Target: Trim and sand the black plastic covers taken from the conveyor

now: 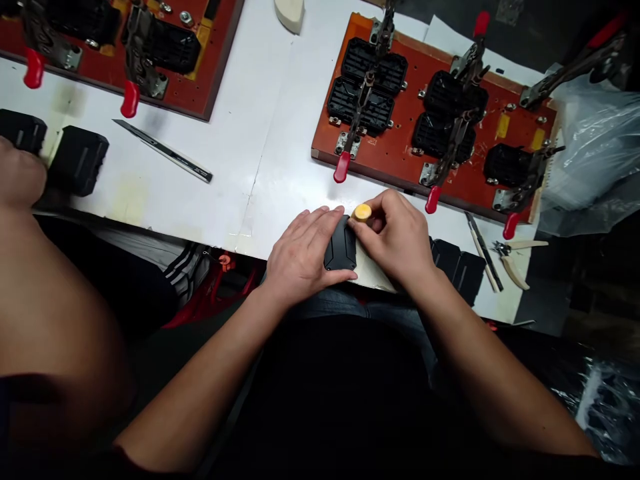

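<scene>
A black plastic cover (pixel 341 245) with ridged lines lies at the table's front edge, directly before me. My left hand (pixel 299 259) grips it from the left, fingers along its far side and thumb across its near end. Between the thumb and fingers of my right hand (pixel 400 233) is a small tool with a round yellow end (pixel 363 212), held at the cover's far right corner. Its lower part is hidden by my fingers. More black covers (pixel 457 267) lie by my right wrist, partly covered by it.
A red-brown fixture board (pixel 325 148) with red-handled toggle clamps and black parts stands ahead; another board (pixel 200 100) is far left. A craft knife (pixel 163 151), side cutters (pixel 515 257) and a plastic bag (pixel 590 160) lie around. A co-worker's hand (pixel 20 175) is at left.
</scene>
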Available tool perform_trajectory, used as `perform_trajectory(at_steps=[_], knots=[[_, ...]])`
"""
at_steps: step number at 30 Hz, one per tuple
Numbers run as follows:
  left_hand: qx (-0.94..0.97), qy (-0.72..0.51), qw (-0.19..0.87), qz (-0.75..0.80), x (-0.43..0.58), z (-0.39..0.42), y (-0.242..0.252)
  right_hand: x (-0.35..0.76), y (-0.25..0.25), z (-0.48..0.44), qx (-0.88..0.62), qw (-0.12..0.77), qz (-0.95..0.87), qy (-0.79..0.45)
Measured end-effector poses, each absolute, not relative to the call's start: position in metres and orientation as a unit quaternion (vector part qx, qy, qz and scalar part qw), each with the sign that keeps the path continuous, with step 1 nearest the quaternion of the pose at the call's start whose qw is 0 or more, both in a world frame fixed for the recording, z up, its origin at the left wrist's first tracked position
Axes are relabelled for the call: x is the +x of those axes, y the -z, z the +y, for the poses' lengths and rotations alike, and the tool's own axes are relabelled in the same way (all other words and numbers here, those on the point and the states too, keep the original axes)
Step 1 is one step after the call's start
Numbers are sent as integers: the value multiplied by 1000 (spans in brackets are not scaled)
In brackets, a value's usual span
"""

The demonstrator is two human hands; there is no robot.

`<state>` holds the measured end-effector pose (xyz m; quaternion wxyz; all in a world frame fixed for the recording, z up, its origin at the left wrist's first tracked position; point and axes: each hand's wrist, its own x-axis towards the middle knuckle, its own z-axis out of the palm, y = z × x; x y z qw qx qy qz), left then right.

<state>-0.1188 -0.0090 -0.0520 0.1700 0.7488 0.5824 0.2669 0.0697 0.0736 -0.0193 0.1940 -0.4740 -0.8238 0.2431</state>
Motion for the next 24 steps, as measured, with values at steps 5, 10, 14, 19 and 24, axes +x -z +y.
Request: perform_trajectory(at_steps=[5, 10, 14, 19, 24], knots=[[753, -267, 166, 578, -119, -9, 53, 78, 14, 62, -425, 149, -844, -291], [746, -260, 168, 590, -118, -9, 51, 75, 15, 65, -446, 181, -838, -256], [753, -262, 168, 580, -119, -8, 51, 87, 14, 56, -451, 159, -825, -301], [756, -245, 160, 585, -120, -10, 49, 78, 22, 54, -446, 175, -828, -292], [779, -207, 133, 577, -125, -10, 49, 84, 4, 50, -420, 155, -835, -320]])
